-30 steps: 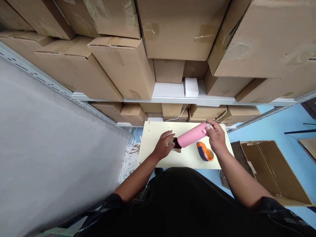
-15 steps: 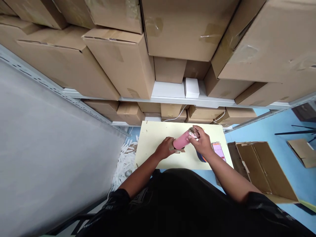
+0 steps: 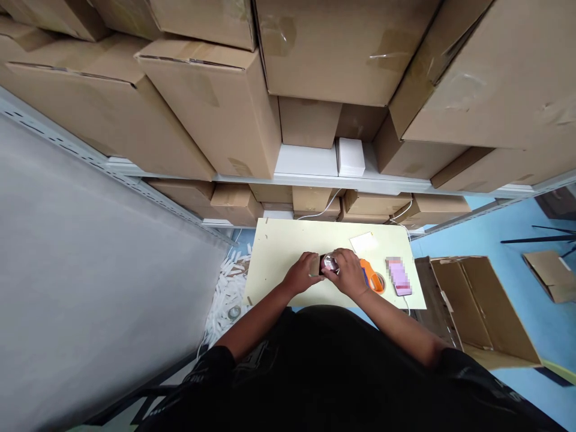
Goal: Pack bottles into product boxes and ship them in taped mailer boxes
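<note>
We stand before stacked corrugated cartons (image 3: pixel 324 54), a smooth, pale-yellow rectangular table (image 3: pixel 274 258) below them. Our 2 bare forearms angle inward over it, hands nearly meeting. Our left hand (image 3: pixel 299 275) curls its fingers around a small cardboard box (image 3: pixel 315 266); our right hand (image 3: pixel 350 273), thumb and fingers drawn in, grasps the bottle (image 3: pixel 330 262) by its round, shiny metal top. The bottle sits at the box's dark mouth, its body mostly hidden; we cannot tell how tightly we squeeze. An orange-and-blue tape dispenser (image 3: pixel 371 276) lies just beside.
</note>
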`<state>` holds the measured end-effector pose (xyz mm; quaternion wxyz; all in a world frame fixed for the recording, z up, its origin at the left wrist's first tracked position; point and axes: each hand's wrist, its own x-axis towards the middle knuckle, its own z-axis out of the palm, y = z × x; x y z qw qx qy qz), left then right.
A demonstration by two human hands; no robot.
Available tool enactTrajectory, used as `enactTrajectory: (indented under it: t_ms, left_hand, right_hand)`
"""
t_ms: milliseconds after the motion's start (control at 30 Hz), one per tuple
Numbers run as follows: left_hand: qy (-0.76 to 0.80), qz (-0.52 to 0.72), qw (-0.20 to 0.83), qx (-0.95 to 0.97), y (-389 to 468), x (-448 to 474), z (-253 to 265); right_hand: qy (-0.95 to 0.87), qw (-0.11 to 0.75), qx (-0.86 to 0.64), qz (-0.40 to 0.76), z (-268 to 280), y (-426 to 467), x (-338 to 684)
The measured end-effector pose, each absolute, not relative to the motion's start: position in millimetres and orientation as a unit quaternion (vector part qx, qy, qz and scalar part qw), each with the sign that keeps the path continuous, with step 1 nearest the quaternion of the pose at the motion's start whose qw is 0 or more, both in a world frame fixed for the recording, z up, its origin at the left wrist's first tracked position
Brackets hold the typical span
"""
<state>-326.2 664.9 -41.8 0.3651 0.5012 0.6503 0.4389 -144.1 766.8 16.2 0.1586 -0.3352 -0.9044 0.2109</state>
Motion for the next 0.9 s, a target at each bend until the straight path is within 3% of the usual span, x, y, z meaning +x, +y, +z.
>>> enactTrajectory:
  t_ms: [233,433,633,900]
  left_hand:
    - [0.656,0.439,0.35,0.504,662,-323,-43]
    - [0.681,0.49,0.331,0.431,647,-313,-33]
    - [0.656,0.474,0.302,0.504,648,-305,-23]
    - [0.631,0.441,0.296,0.565,650,-309,-25]
  right_hand:
    - [-0.925,0.13,-0.305,0.186,7,754,-142]
    - [-0.848,0.248,-0.38,0.273,1,755,-104]
    - [-0.873,0.155,-0.311,0.342,-24,756,-91]
    - [-0.887,0.167,-0.312,0.298,-28,755,-103]
